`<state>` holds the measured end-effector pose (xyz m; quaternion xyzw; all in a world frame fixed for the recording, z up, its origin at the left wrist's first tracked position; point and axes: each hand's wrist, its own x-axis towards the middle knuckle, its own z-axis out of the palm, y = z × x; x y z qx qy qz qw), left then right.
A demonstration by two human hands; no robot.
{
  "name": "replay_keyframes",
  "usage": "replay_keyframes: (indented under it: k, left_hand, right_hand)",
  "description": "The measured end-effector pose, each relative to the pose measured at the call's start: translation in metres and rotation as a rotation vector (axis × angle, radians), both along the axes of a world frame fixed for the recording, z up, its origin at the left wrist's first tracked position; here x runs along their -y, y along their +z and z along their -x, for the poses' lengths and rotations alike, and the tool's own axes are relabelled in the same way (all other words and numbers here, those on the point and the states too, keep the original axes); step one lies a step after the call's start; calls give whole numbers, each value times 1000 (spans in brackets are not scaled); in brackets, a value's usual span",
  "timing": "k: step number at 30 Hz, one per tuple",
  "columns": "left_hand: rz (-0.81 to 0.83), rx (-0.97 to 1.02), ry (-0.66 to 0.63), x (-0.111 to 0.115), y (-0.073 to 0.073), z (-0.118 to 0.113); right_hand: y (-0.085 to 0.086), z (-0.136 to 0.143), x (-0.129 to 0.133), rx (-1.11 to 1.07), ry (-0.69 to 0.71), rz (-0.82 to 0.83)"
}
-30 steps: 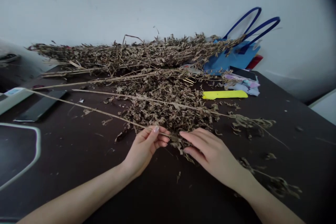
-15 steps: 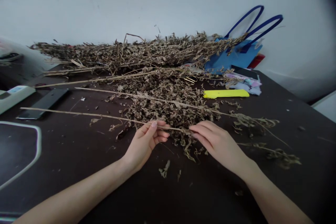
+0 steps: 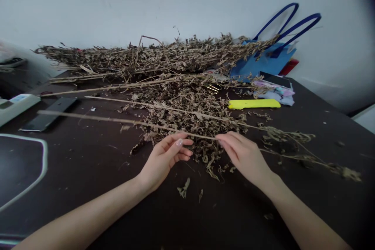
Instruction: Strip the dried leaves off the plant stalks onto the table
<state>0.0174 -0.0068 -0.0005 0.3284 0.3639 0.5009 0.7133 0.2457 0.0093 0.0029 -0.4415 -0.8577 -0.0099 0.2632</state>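
My right hand (image 3: pixel 246 155) pinches a long dried plant stalk (image 3: pixel 111 119) between thumb and fingers. The stalk runs far to the left, slightly raised, and its leafy tip (image 3: pixel 348 172) sticks out to the right. Close under the stalk, my left hand (image 3: pixel 166 158) has its fingers loosely apart, with the fingertips beside or lightly touching it. Behind both hands lies a pile of crumpled dry leaves (image 3: pixel 187 97). A second dried stalk (image 3: pixel 158 106) rests across that pile. Two loose leaf bits (image 3: pixel 183 188) are on the table in front.
A thick bundle of dried plants (image 3: pixel 117 58) lies along the wall. To the right are a blue bag (image 3: pixel 272 62), a yellow strip-like object (image 3: pixel 254 104), gold-handled scissors (image 3: pixel 213 87) and a cloth (image 3: pixel 278 90). On the left are a phone (image 3: pixel 49 114) and a white power strip (image 3: pixel 19 105).
The held stalk has shifted to the right and its left end has risen. My left fingers have loosened from it. My right hand has moved slightly right with its grip on the stalk.
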Motion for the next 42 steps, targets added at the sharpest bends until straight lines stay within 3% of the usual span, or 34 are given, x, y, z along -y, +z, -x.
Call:
replay_keyframes:
  k: [6, 14, 25, 33, 42]
  left_hand:
    - [-16, 19, 130, -12, 10, 11]
    - [-178, -133, 376, -25, 18, 24]
    - [-134, -191, 321, -31, 6, 28]
    - [-160, -344, 162, -38, 1, 34]
    - [-161, -358, 194, -35, 1, 33]
  right_hand:
    - [0, -26, -19, 9, -73, -67]
    - [-1, -25, -17, 49, -43, -142]
    - [0, -25, -16, 80, -5, -174]
    - [-1, -32, -19, 78, -22, -193]
    - [0, -40, -25, 79, -82, -169]
